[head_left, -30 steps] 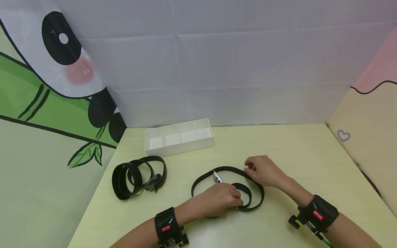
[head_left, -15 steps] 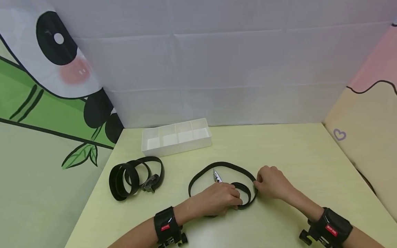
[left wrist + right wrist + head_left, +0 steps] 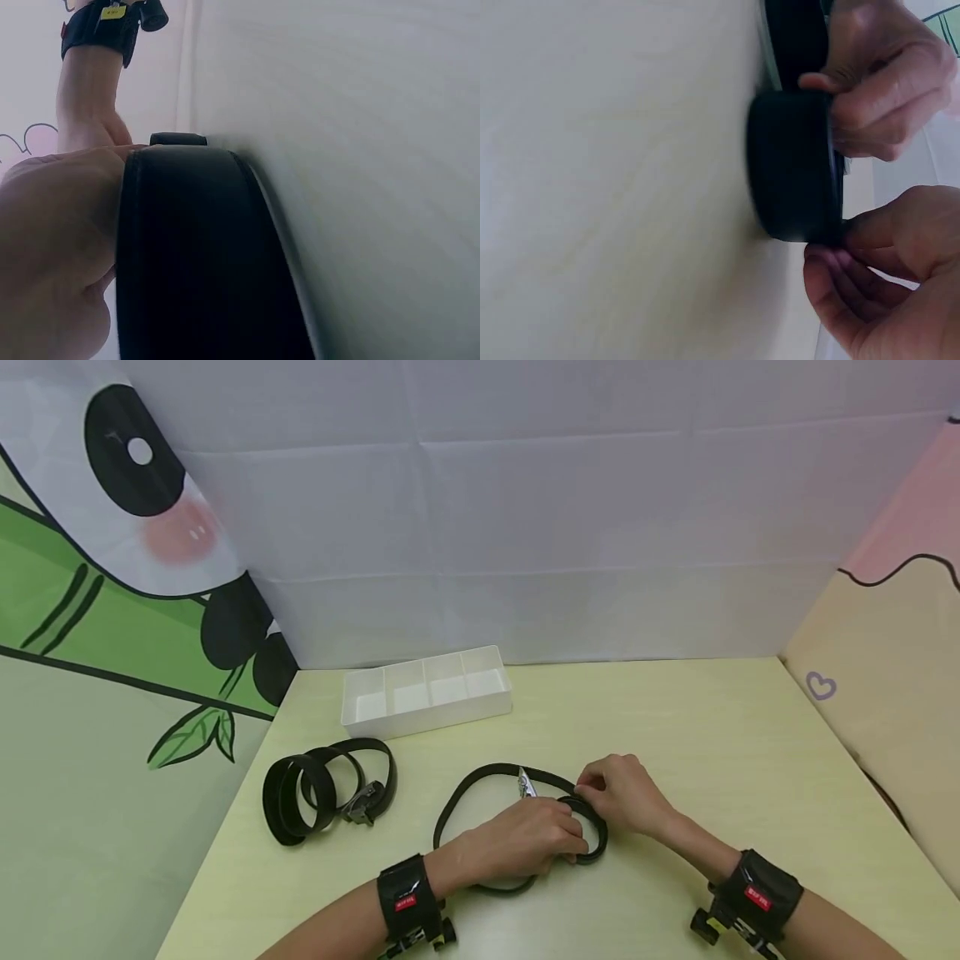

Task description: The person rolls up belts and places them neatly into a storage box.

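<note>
A black belt (image 3: 447, 810) stands on its edge on the table, its right part wound into a small coil (image 3: 600, 837) and the rest in a wide loop. Its silver buckle (image 3: 527, 783) shows just behind the left hand. My left hand (image 3: 525, 835) grips the coil's near left side with curled fingers. At the coil's far right, my right hand (image 3: 622, 793) pinches the strap between thumb and fingers. The right wrist view shows both hands on the coil (image 3: 791, 165), the fingers at its upper edge. In the left wrist view the strap (image 3: 202, 255) fills the middle.
A second black belt (image 3: 281, 802), loosely coiled with a dark buckle (image 3: 363, 806), sits at the left of the table. Behind it stands a white tray (image 3: 427, 720) with several compartments. A pale cloth wall (image 3: 600, 527) closes off the table's back edge.
My right hand moved out to the right, took the strap, then came back left against the coil. The outer loop has shifted left and lies tighter around the coil. The left hand stays nearly still.
</note>
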Demonstrator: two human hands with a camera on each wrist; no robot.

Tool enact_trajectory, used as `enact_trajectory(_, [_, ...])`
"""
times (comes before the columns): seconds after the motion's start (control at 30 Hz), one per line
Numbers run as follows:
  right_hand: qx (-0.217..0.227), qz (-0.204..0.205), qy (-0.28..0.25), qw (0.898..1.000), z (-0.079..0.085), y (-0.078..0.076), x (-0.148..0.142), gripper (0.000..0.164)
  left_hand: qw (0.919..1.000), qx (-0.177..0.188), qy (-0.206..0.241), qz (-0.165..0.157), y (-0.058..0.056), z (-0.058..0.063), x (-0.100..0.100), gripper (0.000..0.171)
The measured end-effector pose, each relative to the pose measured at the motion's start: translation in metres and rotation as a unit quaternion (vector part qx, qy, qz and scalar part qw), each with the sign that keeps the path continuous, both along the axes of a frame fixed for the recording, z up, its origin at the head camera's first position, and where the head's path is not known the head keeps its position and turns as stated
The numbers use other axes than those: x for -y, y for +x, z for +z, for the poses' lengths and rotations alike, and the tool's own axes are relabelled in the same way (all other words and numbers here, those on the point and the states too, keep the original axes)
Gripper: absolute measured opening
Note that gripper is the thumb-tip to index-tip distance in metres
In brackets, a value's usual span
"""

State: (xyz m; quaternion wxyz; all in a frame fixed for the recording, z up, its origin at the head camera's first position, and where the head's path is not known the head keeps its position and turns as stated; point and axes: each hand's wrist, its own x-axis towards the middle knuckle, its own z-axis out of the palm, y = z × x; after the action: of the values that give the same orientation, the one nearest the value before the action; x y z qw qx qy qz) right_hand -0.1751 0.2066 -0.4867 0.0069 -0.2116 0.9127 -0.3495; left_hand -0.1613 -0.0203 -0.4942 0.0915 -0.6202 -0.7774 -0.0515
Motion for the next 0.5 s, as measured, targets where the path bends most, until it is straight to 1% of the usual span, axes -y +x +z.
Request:
enact_trajectory(0.1, [-0.015, 0.016, -0.013, 1.0, -0.005, 0.0029, -0.002, 0.012, 1.0, -0.004, 0.002, 0.003, 0.0007, -0.0004, 0.0004, 0.008])
enact_trajectory(0.13, [-0.014, 0.021, -0.016, 1.0, -0.006, 0.0038, -0.0031, 0.01, 1.0, -0.004, 0.002, 0.005, 0.0011, -0.0002, 0.0006, 0.008])
enact_trajectory(0.27, [0.011, 0.04, -0.024, 0.999, -0.0075, 0.0053, -0.0076, 0.003, 0.9999, 0.005, 0.008, 0.013, 0.0026, 0.001, 0.0016, 0.006])
enact_trajectory(0.33, [0.021, 0.048, -0.025, 0.998, -0.007, 0.0057, -0.0088, 0.005, 0.9997, 0.012, 0.013, 0.015, 0.003, 0.0018, 0.0019, 0.005])
enact_trajectory(0.37, [0.019, 0.052, -0.024, 0.998, -0.0069, 0.0058, -0.0089, 0.007, 0.9996, 0.016, 0.016, 0.017, 0.0031, 0.0021, 0.0024, 0.005])
enact_trajectory(0.47, [0.0, 0.054, -0.018, 0.998, -0.0068, 0.0065, -0.0077, 0.01, 0.9989, 0.03, 0.029, 0.022, 0.0019, 0.0024, 0.0063, 0.003])
enact_trajectory(0.5, [-0.008, 0.055, -0.017, 0.998, -0.0068, 0.0069, -0.0074, 0.011, 0.9984, 0.037, 0.036, 0.024, 0.0007, 0.0021, 0.0088, 0.005])
